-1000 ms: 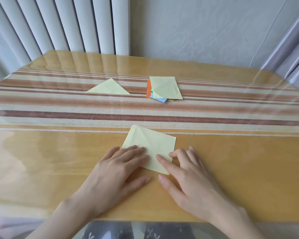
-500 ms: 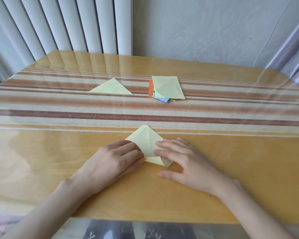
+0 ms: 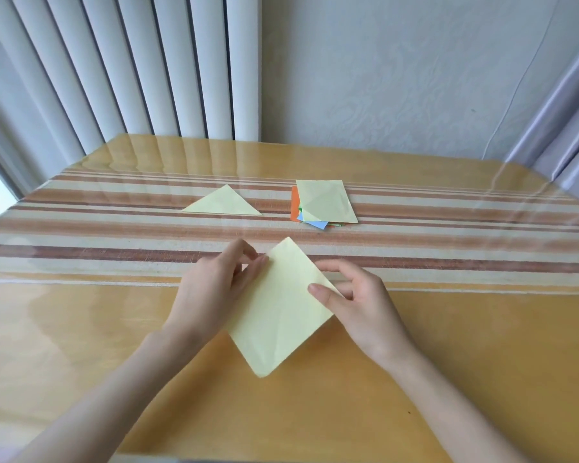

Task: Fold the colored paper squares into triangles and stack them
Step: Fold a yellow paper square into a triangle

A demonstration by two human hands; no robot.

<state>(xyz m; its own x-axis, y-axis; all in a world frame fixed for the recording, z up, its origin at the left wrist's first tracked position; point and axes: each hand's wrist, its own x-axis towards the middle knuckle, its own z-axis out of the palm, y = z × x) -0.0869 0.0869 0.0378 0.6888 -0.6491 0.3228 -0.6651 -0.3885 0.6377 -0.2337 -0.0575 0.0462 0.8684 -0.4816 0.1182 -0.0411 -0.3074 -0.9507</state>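
A pale yellow paper square point(image 3: 278, 309) is lifted off the table in front of me, standing on one corner like a diamond. My left hand point(image 3: 214, 285) pinches its left corner. My right hand point(image 3: 355, 299) pinches its right corner between thumb and fingers. Farther back on the striped runner lies a folded pale yellow triangle point(image 3: 222, 202). To its right sits a stack of paper squares point(image 3: 325, 203), yellow on top, with orange, blue and green edges showing beneath.
The wooden table point(image 3: 465, 345) has a glossy cover and a striped runner point(image 3: 81, 242) across its middle. Vertical blinds point(image 3: 131, 68) and a wall stand behind the far edge. A curtain point(image 3: 562, 108) hangs at the right.
The yellow square lay on the table under both hands; now both hands have lifted it by its side corners and it hangs unfolded as a diamond.
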